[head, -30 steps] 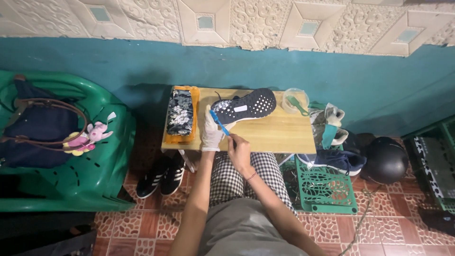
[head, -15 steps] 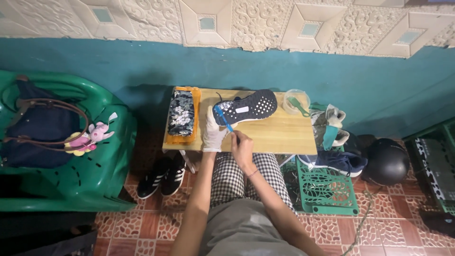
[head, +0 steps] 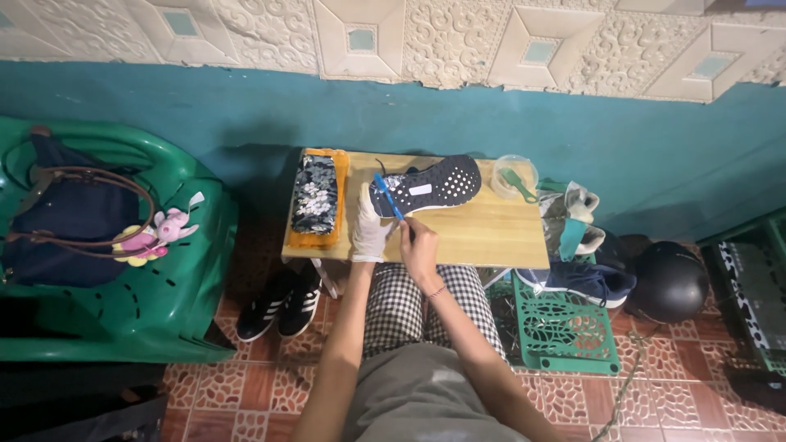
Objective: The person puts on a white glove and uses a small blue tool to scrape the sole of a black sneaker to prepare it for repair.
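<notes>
**Shoe held sole-up on a small table**

Teal wall and patterned tiles back a low wooden table [head: 483,233] in front of your knees. Your left hand [head: 370,231], in a white glove, has its fingers wrapped on the heel end of a dark shoe [head: 430,184] lying sole-up on the table, dotted sole facing you. Your right hand [head: 417,245] pinches a blue brush [head: 388,196] between closed fingers, its head resting against the shoe near the heel.

A floral cloth on an orange tray [head: 318,196] lies just left of the shoe; a clear bowl [head: 514,176] with a green tool sits at the table's far right corner. Black sneakers [head: 282,307] stand on the floor below, a green crate [head: 565,327] to your right, more shoes and a black helmet [head: 671,282] beyond it.

My judgement: the shoe rests on a rounded upper, so a hard stroke could roll it out of your gloved grip. A wide sweep of your right elbow might knock the bowl off the edge.
</notes>
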